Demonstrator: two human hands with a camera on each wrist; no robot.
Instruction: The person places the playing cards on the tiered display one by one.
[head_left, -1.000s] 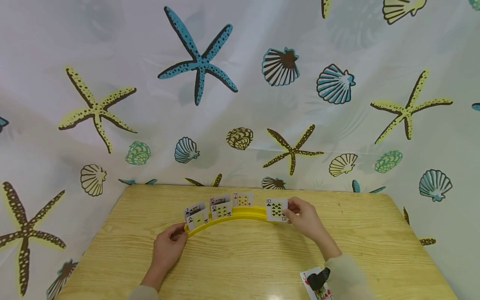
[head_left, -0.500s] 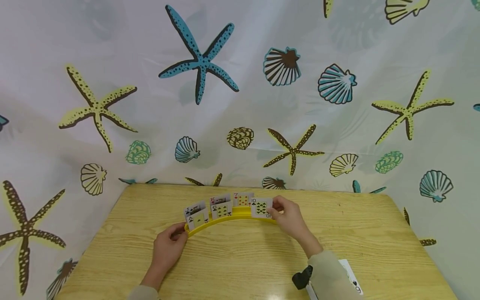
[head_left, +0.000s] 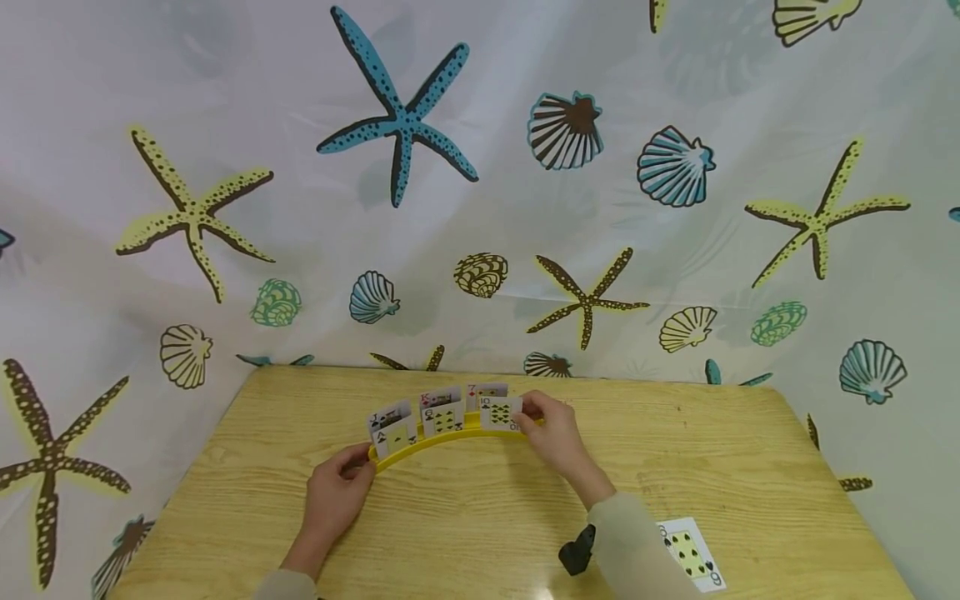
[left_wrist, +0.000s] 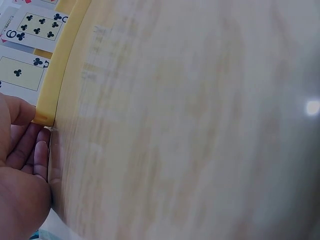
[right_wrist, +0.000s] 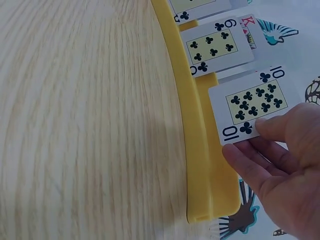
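Observation:
A curved yellow card holder [head_left: 435, 442] stands on the table, playing cards upright in it. My left hand [head_left: 336, 492] pinches its left end between thumb and fingers, close-up in the left wrist view. My right hand [head_left: 557, 435] pinches the ten of clubs [right_wrist: 255, 102] by its right edge, the thumb on its face. That card stands at the holder's slot, overlapping the seven of diamonds [head_left: 487, 390] behind it. Left of it are the six of clubs [head_left: 444, 419] before a red king [head_left: 441, 397], and the ace of clubs [head_left: 394, 439] before a jack [head_left: 388, 414].
A spades card [head_left: 690, 554] lies face up on the wooden table [head_left: 450, 533] at the front right, partly under the right sleeve [head_left: 637, 546]. A black wrist camera [head_left: 576, 552] sits beside that sleeve. Behind the table hangs a curtain [head_left: 480, 200] printed with starfish and shells.
My right hand has moved left along the holder with the ten of clubs, which now overlaps the seven of diamonds. The right sleeve has uncovered the spades card and covered a jack. My left hand stays.

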